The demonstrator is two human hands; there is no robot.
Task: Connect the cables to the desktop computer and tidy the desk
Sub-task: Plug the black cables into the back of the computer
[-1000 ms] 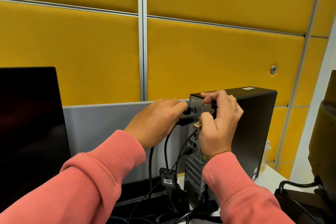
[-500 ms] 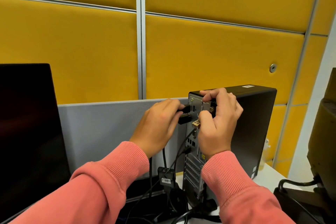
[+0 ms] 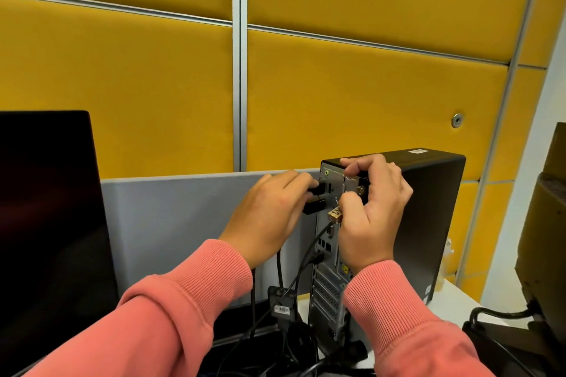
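Desktop computer (image 3: 428, 223) stands upright on the counter (image 3: 456, 300), rear panel facing the person. Since a moment ago the left hand (image 3: 269, 217) has pushed its black plug (image 3: 315, 190) closer to the upper ports; seating looks nearly done. Right hand (image 3: 373, 211) is closed on the case's top rear edge, bracing it. Other cables (image 3: 303, 269) hang below, desk untidied.

Office cubicle: yellow partition panels (image 3: 367, 95), monitor (image 3: 46, 208), desktop computer (image 3: 428, 217).
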